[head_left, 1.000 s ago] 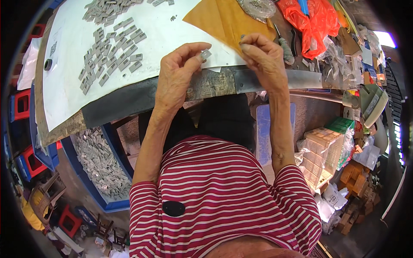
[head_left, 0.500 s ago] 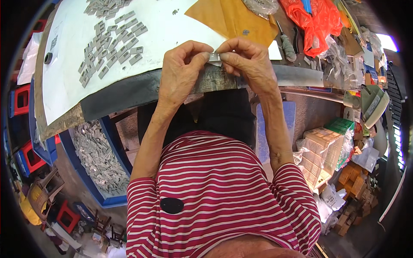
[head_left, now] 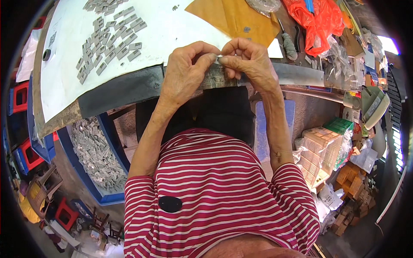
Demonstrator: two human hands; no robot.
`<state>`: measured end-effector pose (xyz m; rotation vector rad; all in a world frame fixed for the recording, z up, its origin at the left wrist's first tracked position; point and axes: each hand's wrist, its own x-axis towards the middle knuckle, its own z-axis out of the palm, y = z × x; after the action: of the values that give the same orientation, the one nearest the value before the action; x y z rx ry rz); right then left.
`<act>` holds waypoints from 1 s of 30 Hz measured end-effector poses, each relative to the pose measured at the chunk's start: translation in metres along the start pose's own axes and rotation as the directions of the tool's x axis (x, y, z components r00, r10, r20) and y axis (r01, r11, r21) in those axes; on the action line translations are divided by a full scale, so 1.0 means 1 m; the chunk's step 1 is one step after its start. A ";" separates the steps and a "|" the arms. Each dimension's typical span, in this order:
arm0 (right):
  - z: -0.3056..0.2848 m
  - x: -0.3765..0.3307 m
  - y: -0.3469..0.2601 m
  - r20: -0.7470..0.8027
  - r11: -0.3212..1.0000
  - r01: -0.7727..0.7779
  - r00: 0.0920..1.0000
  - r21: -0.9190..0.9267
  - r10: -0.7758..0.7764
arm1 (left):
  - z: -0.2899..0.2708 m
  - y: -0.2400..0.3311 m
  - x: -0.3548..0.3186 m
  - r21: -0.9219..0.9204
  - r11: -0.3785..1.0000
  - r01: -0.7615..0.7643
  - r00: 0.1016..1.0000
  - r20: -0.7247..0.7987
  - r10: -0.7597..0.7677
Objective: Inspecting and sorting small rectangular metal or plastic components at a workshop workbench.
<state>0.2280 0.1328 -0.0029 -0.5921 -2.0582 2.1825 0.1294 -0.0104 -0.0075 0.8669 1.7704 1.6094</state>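
Observation:
My left hand [head_left: 186, 72] and my right hand [head_left: 253, 63] meet over the near edge of the workbench, thumbs and forefingers pinched tip to tip. Between them sits a small grey rectangular piece [head_left: 218, 59], mostly covered by the fingertips. Both hands appear to grip it. To the left, on a white sheet [head_left: 167, 28], lie many similar grey pieces [head_left: 109, 45] in loose rows, with another heap [head_left: 103, 5] farther back. Beyond my hands a brown paper sheet [head_left: 223, 19] carries a tiny dark cluster of parts [head_left: 246, 29].
A blue bin [head_left: 78, 161] full of grey pieces stands below the bench at left. A red plastic bag [head_left: 316, 26], a screwdriver [head_left: 281, 26] and a yarn-like grey bundle [head_left: 289, 47] lie at the bench's right. Plastic crates [head_left: 320, 150] stand on the floor at right.
The left hand has shifted slightly right, bringing the fingertips of both hands closer together. The grey piece, showing its flat face earlier, is now mostly hidden.

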 end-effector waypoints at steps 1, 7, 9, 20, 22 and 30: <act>-0.001 0.000 0.000 0.006 1.000 -0.007 1.000 -0.006 0.007 | 0.000 0.000 0.000 0.009 1.000 -0.006 1.000 0.004 0.006; -0.001 0.000 0.005 0.002 1.000 -0.018 1.000 -0.019 0.018 | 0.003 -0.001 0.001 0.003 1.000 -0.030 0.999 0.012 0.030; 0.000 0.000 0.007 -0.004 1.000 -0.009 1.000 -0.014 0.009 | 0.002 -0.002 0.001 -0.014 1.000 -0.019 1.000 0.018 0.019; 0.028 -0.007 0.008 -0.247 0.993 0.101 0.963 -0.053 -0.111 | 0.001 -0.008 0.004 -0.167 0.985 0.043 0.999 -0.026 -0.048; 0.028 -0.006 0.008 -0.240 0.996 0.092 0.967 0.004 -0.089 | 0.000 -0.008 0.004 -0.192 0.979 0.073 0.997 -0.025 -0.079; 0.020 0.000 0.004 -0.246 0.994 0.065 0.968 0.090 -0.041 | -0.005 -0.004 0.001 0.013 1.000 -0.010 0.999 0.039 0.009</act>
<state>0.2219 0.1134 -0.0068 -0.7446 -1.8116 2.0499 0.1243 -0.0128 -0.0105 0.9078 1.7551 1.5779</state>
